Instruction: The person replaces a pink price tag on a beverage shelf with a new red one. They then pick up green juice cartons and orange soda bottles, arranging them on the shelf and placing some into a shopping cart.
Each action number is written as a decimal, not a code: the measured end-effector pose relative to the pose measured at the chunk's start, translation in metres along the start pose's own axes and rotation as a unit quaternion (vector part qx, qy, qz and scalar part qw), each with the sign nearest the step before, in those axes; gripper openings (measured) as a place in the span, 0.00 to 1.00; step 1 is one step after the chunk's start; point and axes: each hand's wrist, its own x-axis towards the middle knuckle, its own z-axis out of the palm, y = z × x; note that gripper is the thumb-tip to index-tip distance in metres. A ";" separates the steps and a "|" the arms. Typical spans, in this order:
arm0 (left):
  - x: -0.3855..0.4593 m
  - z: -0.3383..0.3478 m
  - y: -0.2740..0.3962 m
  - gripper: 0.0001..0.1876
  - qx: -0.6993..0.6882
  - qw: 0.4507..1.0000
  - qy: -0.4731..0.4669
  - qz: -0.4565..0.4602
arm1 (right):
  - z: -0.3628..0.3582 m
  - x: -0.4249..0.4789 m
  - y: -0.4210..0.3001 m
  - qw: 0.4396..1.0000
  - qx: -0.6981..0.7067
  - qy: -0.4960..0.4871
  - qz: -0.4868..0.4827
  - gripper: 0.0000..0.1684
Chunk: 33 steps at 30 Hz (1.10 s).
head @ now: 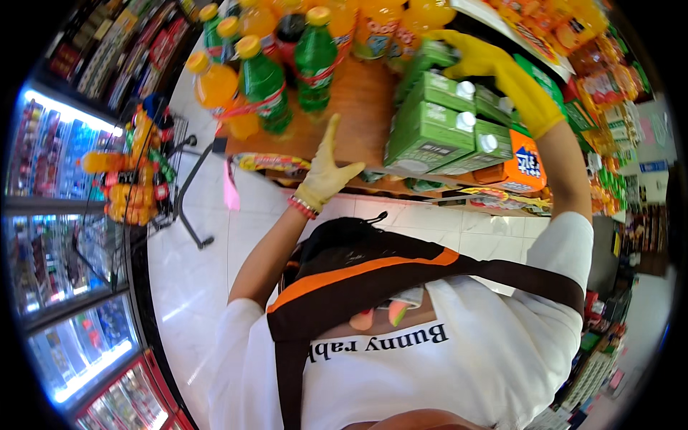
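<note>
My right hand (478, 59), in a yellow rubber glove, reaches over the green cartons at the back and touches one of them; its fingertips are partly hidden, so its grip is unclear. Below it, several green drink cartons with white caps (430, 134) stand together on a wooden shelf (360, 102). My left hand (325, 174), in a pale glove, is at the shelf's front edge with fingers spread and nothing in it. Left of the cartons stand green soda bottles with yellow caps (263, 88) and orange drink bottles (214, 83). An orange carton (524, 161) is at the right.
A wire shopping cart (180, 131) loaded with bottles stands at the left on the tiled floor (183, 279). Lit drink coolers (64, 156) line the far left. More bottles (610, 80) fill shelving at the right. A pink strip (231, 185) hangs by the shelf corner.
</note>
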 end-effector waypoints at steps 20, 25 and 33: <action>-0.121 -0.081 -0.010 0.44 -0.187 0.970 0.069 -0.141 | -0.047 -0.061 0.073 0.970 0.175 -0.092 0.141 0.45; -0.166 -0.129 -0.015 0.42 -0.183 0.960 0.142 -0.155 | -0.048 -0.063 0.022 0.982 0.152 0.047 0.100 0.35; -0.211 -0.204 -0.011 0.37 -0.146 0.962 0.157 -0.170 | 0.008 0.016 -0.150 0.973 -0.007 0.206 0.109 0.33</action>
